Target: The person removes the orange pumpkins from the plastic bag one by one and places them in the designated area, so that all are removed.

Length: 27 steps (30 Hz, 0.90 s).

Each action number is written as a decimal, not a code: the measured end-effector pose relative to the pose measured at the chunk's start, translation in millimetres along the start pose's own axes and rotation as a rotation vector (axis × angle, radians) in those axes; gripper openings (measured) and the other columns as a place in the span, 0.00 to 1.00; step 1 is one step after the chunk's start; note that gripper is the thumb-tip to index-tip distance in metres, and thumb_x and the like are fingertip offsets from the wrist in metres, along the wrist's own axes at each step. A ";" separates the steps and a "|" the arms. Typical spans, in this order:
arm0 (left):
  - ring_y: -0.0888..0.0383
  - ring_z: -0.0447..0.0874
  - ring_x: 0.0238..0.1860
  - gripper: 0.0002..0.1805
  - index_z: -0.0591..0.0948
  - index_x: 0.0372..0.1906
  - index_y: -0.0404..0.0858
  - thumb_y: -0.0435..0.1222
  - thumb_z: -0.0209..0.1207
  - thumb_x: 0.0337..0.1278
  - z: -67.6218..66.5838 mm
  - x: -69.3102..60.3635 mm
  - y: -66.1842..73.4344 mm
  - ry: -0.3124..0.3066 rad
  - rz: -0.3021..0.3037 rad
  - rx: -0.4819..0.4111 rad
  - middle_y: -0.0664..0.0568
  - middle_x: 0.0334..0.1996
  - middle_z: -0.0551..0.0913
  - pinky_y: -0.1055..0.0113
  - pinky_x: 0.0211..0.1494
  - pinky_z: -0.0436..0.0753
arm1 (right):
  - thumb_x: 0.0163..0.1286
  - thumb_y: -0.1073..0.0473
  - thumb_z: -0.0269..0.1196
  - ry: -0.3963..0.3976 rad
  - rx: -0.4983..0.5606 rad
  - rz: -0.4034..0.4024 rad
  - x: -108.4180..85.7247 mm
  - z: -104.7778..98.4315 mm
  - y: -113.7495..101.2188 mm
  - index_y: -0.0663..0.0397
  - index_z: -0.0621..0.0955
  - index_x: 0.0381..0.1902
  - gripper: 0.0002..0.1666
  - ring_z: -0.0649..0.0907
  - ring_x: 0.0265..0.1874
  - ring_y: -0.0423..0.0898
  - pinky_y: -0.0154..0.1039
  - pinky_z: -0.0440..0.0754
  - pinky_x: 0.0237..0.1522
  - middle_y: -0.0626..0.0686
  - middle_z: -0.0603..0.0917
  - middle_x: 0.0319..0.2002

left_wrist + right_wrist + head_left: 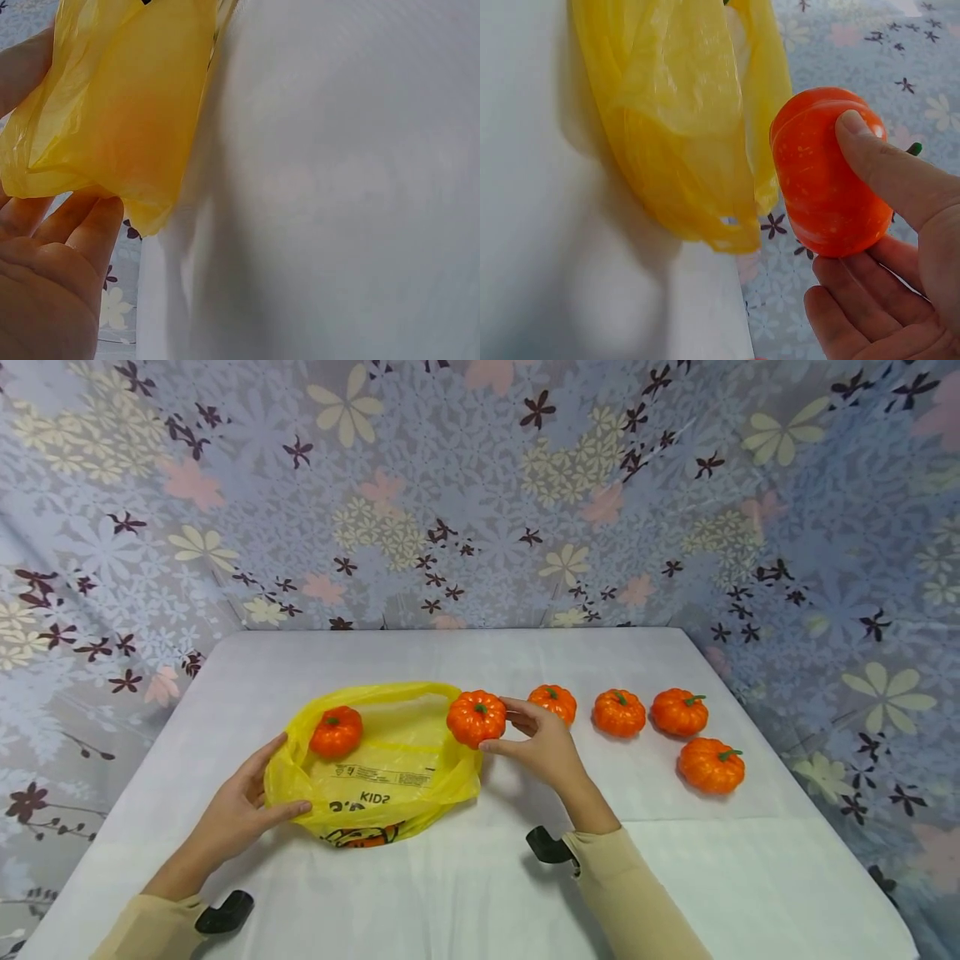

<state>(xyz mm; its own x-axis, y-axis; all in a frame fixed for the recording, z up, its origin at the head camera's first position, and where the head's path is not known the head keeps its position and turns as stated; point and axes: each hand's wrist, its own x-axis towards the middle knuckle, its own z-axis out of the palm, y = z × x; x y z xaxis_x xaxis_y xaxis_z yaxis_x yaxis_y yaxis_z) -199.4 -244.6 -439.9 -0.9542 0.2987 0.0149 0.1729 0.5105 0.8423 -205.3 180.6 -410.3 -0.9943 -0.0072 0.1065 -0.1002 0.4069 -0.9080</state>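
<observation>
A yellow plastic bag (397, 781) with dark print lies on the table, its mouth spread open. One small orange pumpkin (336, 732) sits inside it at the left and shows as a reddish patch through the plastic in the left wrist view. My left hand (238, 806) holds the bag's left side, thumb in front and fingers behind. Between the thumb and fingers of my right hand (546, 752) is another orange pumpkin (829, 176) with a green stem, gripped beside the bag's right rim and raised off the table.
Several more orange pumpkins stand on the right of the white-covered table (480, 893): one (555, 700) just behind my right hand, others (619, 713) (679, 712) further right, and the nearest one (712, 766) in front of them. A flowered cloth (480, 493) hangs behind.
</observation>
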 end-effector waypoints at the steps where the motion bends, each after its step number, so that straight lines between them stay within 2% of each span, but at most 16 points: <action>1: 0.32 0.57 0.73 0.59 0.46 0.82 0.41 0.42 0.74 0.55 -0.4 -0.2 0.2 0.001 -0.005 0.002 0.41 0.80 0.48 0.38 0.68 0.64 | 0.50 0.52 0.82 0.004 0.003 -0.001 -0.6 -1.8 0.5 0.52 0.79 0.65 0.44 0.80 0.61 0.53 0.47 0.75 0.64 0.54 0.82 0.59; 7: 0.32 0.55 0.74 0.59 0.46 0.82 0.43 0.43 0.74 0.54 -1.8 -1.1 -0.1 0.000 -0.025 -0.003 0.41 0.80 0.47 0.38 0.68 0.64 | 0.50 0.54 0.82 0.017 0.025 0.000 -7.7 -14.5 9.5 0.57 0.79 0.65 0.44 0.80 0.61 0.54 0.48 0.75 0.65 0.57 0.82 0.59; 13: 0.33 0.57 0.74 0.59 0.46 0.82 0.44 0.43 0.73 0.55 -2.9 -2.9 -0.6 0.000 -0.027 0.009 0.42 0.80 0.48 0.41 0.67 0.63 | 0.50 0.53 0.82 0.053 0.014 0.030 -21.4 -31.8 23.1 0.57 0.77 0.67 0.46 0.80 0.60 0.55 0.53 0.75 0.64 0.58 0.81 0.60; 14: 0.33 0.57 0.73 0.59 0.46 0.82 0.44 0.43 0.73 0.55 -3.0 -3.6 -1.0 0.002 -0.028 0.015 0.42 0.80 0.48 0.45 0.68 0.66 | 0.50 0.52 0.82 0.060 0.004 0.040 -23.7 -35.1 25.9 0.57 0.77 0.67 0.47 0.80 0.61 0.55 0.53 0.75 0.64 0.58 0.81 0.60; 17: 0.33 0.58 0.73 0.59 0.46 0.82 0.45 0.44 0.73 0.55 -3.7 -5.1 -2.6 0.003 -0.030 0.016 0.42 0.80 0.48 0.67 0.67 0.71 | 0.50 0.49 0.82 0.077 -0.012 0.070 -30.4 -45.7 33.5 0.56 0.76 0.68 0.48 0.80 0.61 0.55 0.52 0.76 0.63 0.59 0.81 0.61; 20: 0.34 0.58 0.73 0.59 0.46 0.82 0.46 0.44 0.74 0.55 -3.1 -5.1 -4.1 0.004 -0.026 0.008 0.43 0.80 0.49 0.86 0.58 0.66 | 0.50 0.48 0.82 0.099 -0.037 0.097 -36.8 -58.2 41.9 0.56 0.76 0.68 0.49 0.79 0.62 0.56 0.51 0.77 0.62 0.60 0.80 0.62; 27: 0.33 0.58 0.73 0.59 0.47 0.82 0.43 0.42 0.74 0.54 -0.2 -4.8 -5.1 0.009 -0.007 -0.013 0.43 0.80 0.48 0.89 0.55 0.64 | 0.53 0.47 0.80 0.147 -0.068 0.156 -51.9 -85.3 60.5 0.58 0.74 0.70 0.49 0.77 0.64 0.58 0.49 0.76 0.62 0.62 0.78 0.64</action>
<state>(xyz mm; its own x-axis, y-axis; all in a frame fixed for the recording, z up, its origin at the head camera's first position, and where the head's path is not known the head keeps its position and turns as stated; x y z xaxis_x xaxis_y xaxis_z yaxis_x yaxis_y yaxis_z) -195.7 -248.8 -444.1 -0.9576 0.2877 0.0138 0.1631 0.5021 0.8493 -156.7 283.5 -436.2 -0.9810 0.1918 0.0292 0.0623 0.4537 -0.8890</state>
